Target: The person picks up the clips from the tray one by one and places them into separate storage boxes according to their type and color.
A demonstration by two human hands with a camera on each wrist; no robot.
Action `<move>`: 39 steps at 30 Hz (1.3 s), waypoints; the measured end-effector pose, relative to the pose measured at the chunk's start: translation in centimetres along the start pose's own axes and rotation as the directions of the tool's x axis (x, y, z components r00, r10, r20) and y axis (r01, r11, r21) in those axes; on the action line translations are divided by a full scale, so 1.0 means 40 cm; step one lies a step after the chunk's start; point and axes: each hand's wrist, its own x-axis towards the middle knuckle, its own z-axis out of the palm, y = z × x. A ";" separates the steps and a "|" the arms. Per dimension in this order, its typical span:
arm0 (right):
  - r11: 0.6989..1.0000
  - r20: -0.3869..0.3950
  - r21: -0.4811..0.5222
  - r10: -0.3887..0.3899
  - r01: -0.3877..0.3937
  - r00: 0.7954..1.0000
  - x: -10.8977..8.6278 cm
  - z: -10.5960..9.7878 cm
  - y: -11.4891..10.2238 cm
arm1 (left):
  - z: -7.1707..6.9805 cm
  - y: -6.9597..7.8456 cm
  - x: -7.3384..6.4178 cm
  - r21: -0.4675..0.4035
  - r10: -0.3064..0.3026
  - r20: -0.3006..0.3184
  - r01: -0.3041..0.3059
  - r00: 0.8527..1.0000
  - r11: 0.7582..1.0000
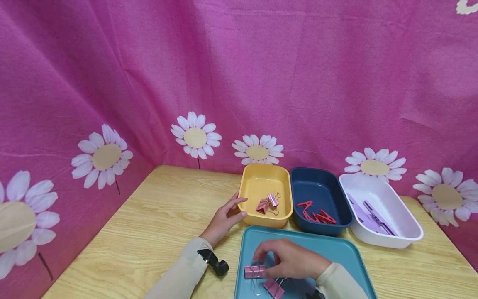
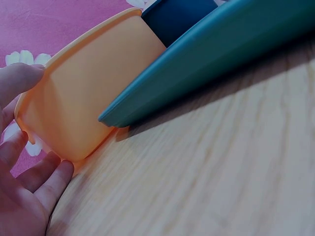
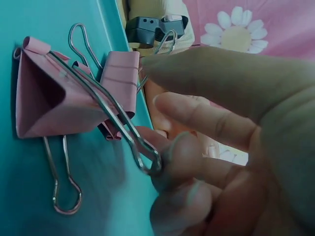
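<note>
My left hand (image 1: 222, 220) rests against the near left corner of the yellow bin (image 2: 93, 73), its fingers fairly straight and one fingertip at the rim. Two pink binder clips lie inside that bin. Over the teal tray (image 1: 298, 236), my right hand (image 1: 289, 259) has thumb and fingers spread about a pink binder clip (image 1: 254, 272). The thumb tip is very close to this clip; no firm pinch shows. Another pink binder clip (image 3: 64, 98) lies beside it, one wire handle near my fingertips in the right wrist view.
Right of the yellow bin stand a navy bin (image 1: 317, 187) holding red clothespin-like clips (image 1: 323, 216) and a white bin (image 1: 407, 232) with purple items (image 1: 373, 218). A pink flowered cloth (image 1: 298, 83) hangs behind the wooden table (image 1: 149, 232).
</note>
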 end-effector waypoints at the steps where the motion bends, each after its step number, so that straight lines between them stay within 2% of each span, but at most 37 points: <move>1: 1.000 0.002 -0.006 0.002 -0.002 1.000 0.003 0.001 -0.001 | 0.000 0.000 0.000 -0.001 0.001 -0.001 -0.001 1.000 1.000; 8: 0.996 0.002 -0.089 -0.026 0.026 1.000 0.021 0.016 -0.013 | -0.003 -0.010 0.000 -0.006 0.001 -0.002 -0.001 1.000 1.000; 11: 0.983 -0.008 -0.172 -0.062 0.060 0.998 0.029 0.027 -0.014 | -0.003 -0.012 -0.001 -0.008 -0.001 -0.002 0.001 1.000 1.000; 15: 0.968 -0.016 -0.243 -0.069 0.063 0.998 0.041 0.039 -0.018 | -0.002 -0.011 -0.002 -0.019 0.000 -0.002 0.000 1.000 1.000; 20: 0.969 -0.017 -0.246 -0.029 0.024 0.999 0.049 0.045 -0.021 | -0.001 -0.005 -0.004 -0.039 0.014 0.006 -0.014 1.000 0.999; 29: 0.969 -0.025 -0.245 -0.003 -0.003 1.000 0.051 0.043 -0.016 | 0.001 -0.005 0.002 -0.031 -0.007 -0.001 0.007 1.000 0.999; 39: 0.967 -0.048 -0.254 -0.015 0.002 0.999 0.048 0.041 -0.014 | 0.001 -0.009 0.005 -0.025 -0.011 -0.007 0.011 1.000 1.000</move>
